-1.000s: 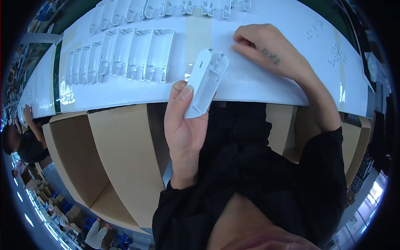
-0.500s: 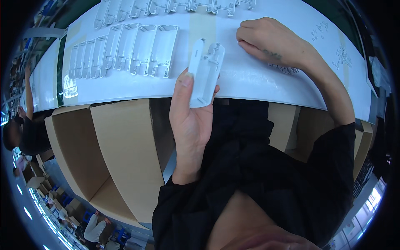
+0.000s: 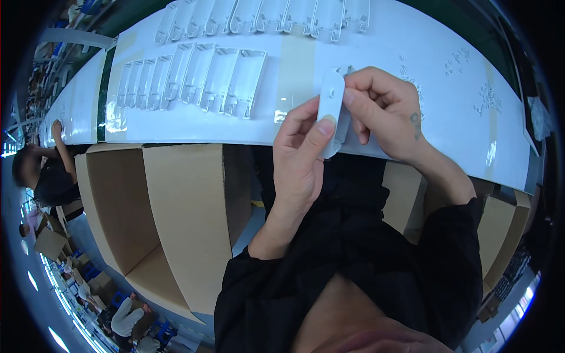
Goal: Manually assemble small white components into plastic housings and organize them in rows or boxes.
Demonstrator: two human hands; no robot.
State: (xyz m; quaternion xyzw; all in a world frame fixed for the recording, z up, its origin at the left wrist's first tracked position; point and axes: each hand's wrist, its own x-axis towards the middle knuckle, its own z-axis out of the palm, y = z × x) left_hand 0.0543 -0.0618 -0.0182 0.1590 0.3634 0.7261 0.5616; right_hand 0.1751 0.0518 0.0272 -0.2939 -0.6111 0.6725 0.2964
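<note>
My left hand [image 3: 303, 147] grips a long white plastic housing [image 3: 331, 100] near the table's front edge, thumb on its outer side. The housing is turned so that its narrow side wall faces up. At its far end, my right hand [image 3: 385, 109] is closed, thumb and forefinger pinched against the housing's open side. Whatever sits between those fingertips is hidden or too small to make out. Small clear pieces [image 3: 406, 73] lie scattered on the white table [image 3: 223, 130] just beyond my right hand.
Similar housings [image 3: 215, 82] stand in a row at the left, with another row [image 3: 265, 15] at the far edge. More small pieces [image 3: 487, 100] lie at the right. Open cardboard boxes [image 3: 185, 223] stand below the table edge. A person [image 3: 53, 170] sits at far left.
My right hand has come from the tabletop to the housing's far end. My left hand has moved right and turned the housing onto its side.
</note>
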